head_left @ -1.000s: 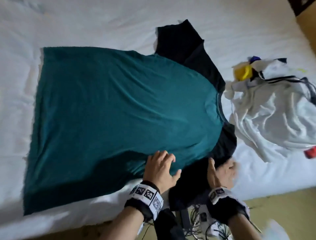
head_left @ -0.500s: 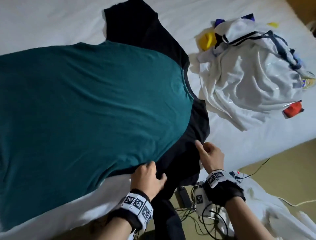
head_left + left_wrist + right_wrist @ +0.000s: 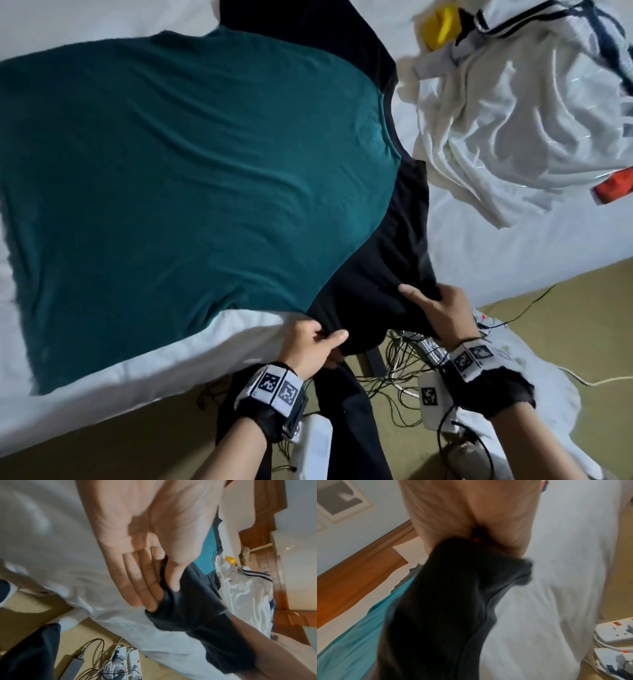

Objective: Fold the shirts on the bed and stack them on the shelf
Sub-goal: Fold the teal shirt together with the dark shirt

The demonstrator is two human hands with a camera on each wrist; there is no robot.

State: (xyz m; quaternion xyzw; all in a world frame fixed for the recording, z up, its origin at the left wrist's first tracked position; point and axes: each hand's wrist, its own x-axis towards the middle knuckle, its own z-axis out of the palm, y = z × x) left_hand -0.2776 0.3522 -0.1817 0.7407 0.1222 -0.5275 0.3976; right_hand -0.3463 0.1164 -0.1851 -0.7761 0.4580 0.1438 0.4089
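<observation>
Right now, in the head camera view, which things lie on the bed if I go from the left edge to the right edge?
Teal T-shirt body spread flat → black sleeve hanging over the bed edge, held by both hands → crumpled white shirt with dark stripes → small red-orange item.

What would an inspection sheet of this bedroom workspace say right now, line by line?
Surface: white bed, sheet wrinkled.
Job's things: teal shirt with black sleeves spread flat; crumpled white shirt beside it.
Clutter: yellow item and red item by the white shirt.
Hands: left hand and right hand both grip the near black sleeve at the bed's edge.
Cables: tangled wires and power strips on the floor.
Surroundings: wooden headboard, framed picture; shelf not seen.
</observation>
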